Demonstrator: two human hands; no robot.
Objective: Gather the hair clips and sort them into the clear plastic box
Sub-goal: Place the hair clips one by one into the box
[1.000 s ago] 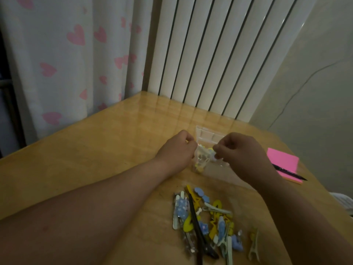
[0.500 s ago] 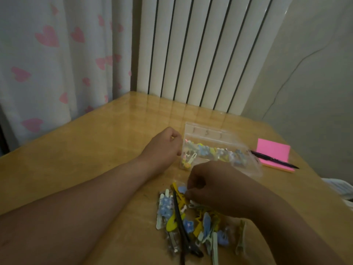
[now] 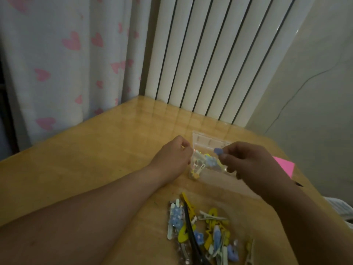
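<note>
A wooden table (image 3: 95, 169) fills the lower frame. At centre a clear box (image 3: 202, 138) sits on it; a heap of clips (image 3: 208, 232) lies at lower right, a pink pad (image 3: 284, 165) at the right edge.

Only the arms show. The left forearm (image 3: 95, 213) is bare along its whole visible length, broad and smooth, with a faint small spot near the lower left edge. The right forearm (image 3: 305, 226) is bare as well. The left hand (image 3: 172, 157) and right hand (image 3: 248, 161) are uncovered. The fingers (image 3: 227, 155) look rounded, and the dim light hides their nails.
</note>
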